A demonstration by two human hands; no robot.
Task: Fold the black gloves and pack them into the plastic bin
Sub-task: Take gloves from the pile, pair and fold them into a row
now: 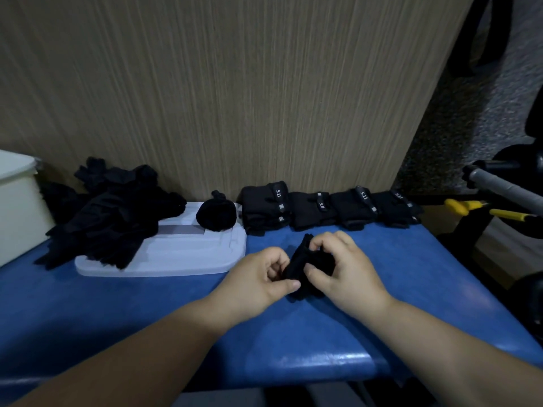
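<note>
Both hands work a bunched black glove (296, 267) just above the blue table (147, 312). My left hand (258, 277) pinches its near left side with thumb and curled fingers. My right hand (340, 265) grips its right side, fingers curled over the top. A loose heap of black gloves (114, 215) lies partly on a white plastic lid (188, 257) at the left. A rolled black glove ball (216, 214) sits on the lid's far right corner. Several folded gloves (323, 208) with white labels stand in a row along the wooden wall. A white plastic bin (14, 207) shows at the far left edge.
A wooden panel (235, 83) rises directly behind the table. Off the right end are yellow-handled pliers (470, 208), a grey-wrapped bar (505, 186) and dark equipment. The table's front edge runs close to my forearms.
</note>
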